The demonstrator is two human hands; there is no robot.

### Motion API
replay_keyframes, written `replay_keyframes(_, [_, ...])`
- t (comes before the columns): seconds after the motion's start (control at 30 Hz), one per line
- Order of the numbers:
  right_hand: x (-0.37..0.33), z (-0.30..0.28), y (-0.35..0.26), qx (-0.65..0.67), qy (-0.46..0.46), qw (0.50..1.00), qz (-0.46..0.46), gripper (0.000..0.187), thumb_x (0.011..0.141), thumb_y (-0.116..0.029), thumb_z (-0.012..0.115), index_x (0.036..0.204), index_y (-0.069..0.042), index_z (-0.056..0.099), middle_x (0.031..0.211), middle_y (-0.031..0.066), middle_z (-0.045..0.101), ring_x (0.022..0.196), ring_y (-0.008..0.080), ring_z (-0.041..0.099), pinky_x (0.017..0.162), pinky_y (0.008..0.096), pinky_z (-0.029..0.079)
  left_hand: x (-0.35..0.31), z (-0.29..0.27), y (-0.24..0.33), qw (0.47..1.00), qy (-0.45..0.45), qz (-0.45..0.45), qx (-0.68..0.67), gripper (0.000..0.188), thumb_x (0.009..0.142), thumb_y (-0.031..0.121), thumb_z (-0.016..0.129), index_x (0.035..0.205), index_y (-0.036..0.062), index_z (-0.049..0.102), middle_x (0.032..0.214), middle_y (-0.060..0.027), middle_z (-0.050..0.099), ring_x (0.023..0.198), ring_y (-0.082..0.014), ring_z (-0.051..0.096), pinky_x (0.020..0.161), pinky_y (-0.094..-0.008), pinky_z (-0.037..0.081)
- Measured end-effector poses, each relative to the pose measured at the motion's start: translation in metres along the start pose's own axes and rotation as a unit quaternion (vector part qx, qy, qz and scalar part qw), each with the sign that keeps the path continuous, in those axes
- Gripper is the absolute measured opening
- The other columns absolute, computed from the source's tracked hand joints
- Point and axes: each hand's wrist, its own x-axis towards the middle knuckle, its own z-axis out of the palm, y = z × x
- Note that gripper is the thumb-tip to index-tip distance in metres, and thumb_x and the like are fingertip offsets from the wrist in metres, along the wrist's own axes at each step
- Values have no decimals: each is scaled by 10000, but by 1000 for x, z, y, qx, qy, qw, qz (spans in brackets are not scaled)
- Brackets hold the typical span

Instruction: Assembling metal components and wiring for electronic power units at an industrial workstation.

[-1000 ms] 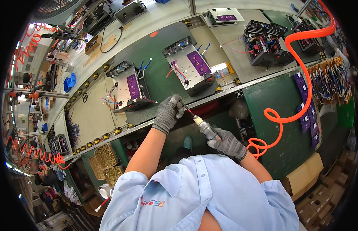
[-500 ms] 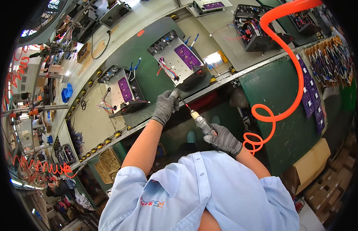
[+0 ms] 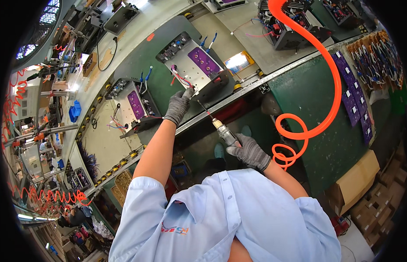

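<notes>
My right hand (image 3: 251, 153), in a grey knit glove, is wrapped round a pneumatic screwdriver (image 3: 225, 133). Its long bit points up and left, ending just short of the open metal chassis (image 3: 192, 65). That chassis carries a purple panel (image 3: 203, 61), a black side wall and red and blue wires (image 3: 182, 79). At its near corner is my left hand (image 3: 179, 107), gloved alike, with the fingers closed together; what they pinch is hidden. Left of it stands a second chassis (image 3: 134, 105) of the same kind, also with a purple panel and loose wires.
A thick orange coiled air hose (image 3: 332, 94) hangs over the green bench (image 3: 299, 87) at right. Beyond lie bundled wires (image 3: 374, 61), purple sheets (image 3: 352, 91) and a cardboard box (image 3: 354, 179). A metal rail (image 3: 238, 96) edges the line. Trays of small parts (image 3: 121, 187) sit at lower left.
My left hand has moved away from the screwdriver's bit to the near corner of the chassis. The bit now stands apart from those fingers. The whole view has shifted slightly.
</notes>
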Motion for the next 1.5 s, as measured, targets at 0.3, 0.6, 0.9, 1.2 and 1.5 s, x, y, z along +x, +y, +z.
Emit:
replay_keyframes(0.3, [4, 6, 0, -19, 18, 999, -20, 440, 865, -351, 748, 1104, -16, 594, 903, 106, 650, 826, 209, 638, 777, 373, 531, 18, -1, -27, 994, 37, 78, 62, 675, 873, 666, 680, 933, -6, 687, 687, -31, 517, 548, -123, 448, 516, -332, 384])
replay_keyframes(0.6, [5, 14, 0, 46, 11, 997, -55, 539, 880, -508, 727, 1085, -26, 601, 782, 25, 606, 649, 105, 579, 607, 292, 493, 7, 5, -21, 999, 32, 4, 42, 755, 834, 736, 667, 1089, 26, 681, 817, -81, 612, 679, -163, 561, 588, -341, 465])
replay_keyframes(0.9, [-2, 0, -3, 10, -55, 997, -61, 464, 859, -403, 755, 1104, -33, 621, 882, 53, 633, 793, 151, 605, 727, 327, 512, -95, -47, -71, 869, -173, -45, -462, 192, 975, 187, 674, 1112, 73, 604, 979, -55, 638, 793, -163, 611, 622, -294, 499])
replay_keyframes(1.2, [-3, 74, -82, -163, -94, 972, -140, 565, 816, -428, 752, 1173, -8, 630, 908, 124, 648, 839, 239, 620, 818, 374, 515, -163, -173, -84, 885, -150, -42, -439, 319, 1000, 407, 657, 1136, 120, 623, 836, 1, 566, 639, -91, 529, 498, -224, 401])
replay_keyframes(1.5, [9, 192, -121, -131, -85, 982, -107, 584, 834, -422, 757, 1229, -11, 631, 1011, 115, 683, 938, 208, 643, 893, 365, 518, -152, -263, -107, 885, -170, 122, -416, 345, 946, 193, 725, 1228, 27, 616, 996, -59, 663, 818, -140, 645, 638, -257, 529])
